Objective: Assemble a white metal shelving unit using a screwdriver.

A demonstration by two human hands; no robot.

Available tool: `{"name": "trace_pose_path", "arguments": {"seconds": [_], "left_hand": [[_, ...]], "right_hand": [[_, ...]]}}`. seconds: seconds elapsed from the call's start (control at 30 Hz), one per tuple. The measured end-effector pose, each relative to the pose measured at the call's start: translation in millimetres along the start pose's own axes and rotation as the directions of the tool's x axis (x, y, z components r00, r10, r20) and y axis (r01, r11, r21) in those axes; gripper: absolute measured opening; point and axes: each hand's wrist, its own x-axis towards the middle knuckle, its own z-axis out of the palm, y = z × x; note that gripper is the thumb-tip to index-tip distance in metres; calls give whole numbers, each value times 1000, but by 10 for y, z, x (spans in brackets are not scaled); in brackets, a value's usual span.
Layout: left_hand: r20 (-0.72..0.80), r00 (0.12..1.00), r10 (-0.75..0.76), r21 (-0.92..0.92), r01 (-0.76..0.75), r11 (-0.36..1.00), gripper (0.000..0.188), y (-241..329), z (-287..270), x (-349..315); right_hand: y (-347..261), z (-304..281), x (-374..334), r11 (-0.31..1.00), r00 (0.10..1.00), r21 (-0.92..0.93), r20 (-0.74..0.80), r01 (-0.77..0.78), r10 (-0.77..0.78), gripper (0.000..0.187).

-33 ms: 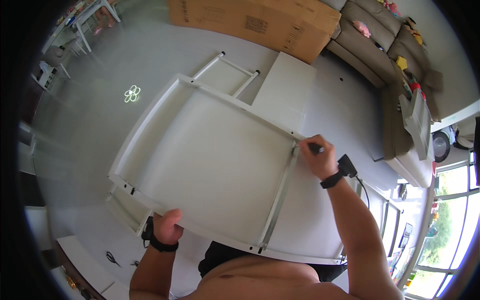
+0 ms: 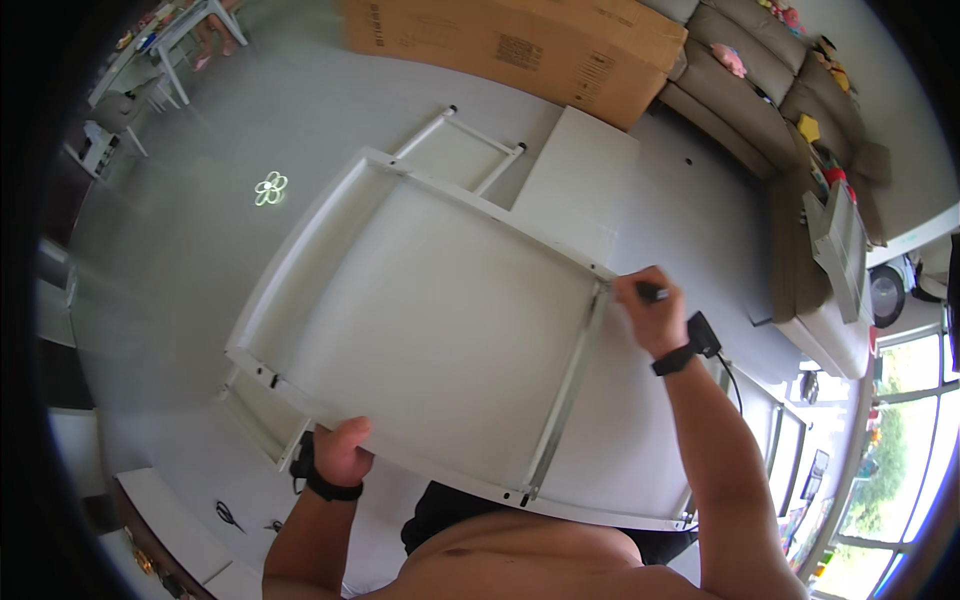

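A large white table frame (image 2: 310,237) with a white panel (image 2: 450,290) inside it lies tilted in front of me. A metal crossbar (image 2: 562,405) spans it on the right. My right hand (image 2: 655,315) is closed around the black handle of a screwdriver (image 2: 652,292), at the far end of that crossbar. The screwdriver's tip is hidden by the fingers. My left hand (image 2: 343,453) grips the near rail of the table frame, thumb on top and fingers out of sight beneath. White legs (image 2: 500,172) stick out past the far side.
A white board (image 2: 575,170) lies on the floor beyond the frame, before a long cardboard box (image 2: 520,45). A grey-brown sofa (image 2: 735,110) stands at the far right. Scissors (image 2: 229,515) lie at the lower left. A small white table (image 2: 190,30) is at the far left.
The whole view has shifted slightly, so things sit a little further right. Both hands keep their places on the frame; the screwdriver handle looks slightly turned.
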Motion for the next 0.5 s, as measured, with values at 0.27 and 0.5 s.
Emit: {"name": "trace_pose_path", "arguments": {"seconds": [0.27, 0.5], "left_hand": [[112, 992, -64, -18, 66, 998, 55, -140, -62, 27], [218, 970, -108, 46, 100, 994, 48, -88, 344, -118]], "right_hand": [[-1408, 509, 140, 989, 981, -18, 135, 147, -143, 11], [-1572, 704, -226, 971, 953, -186, 289, 149, -90, 17]]}}
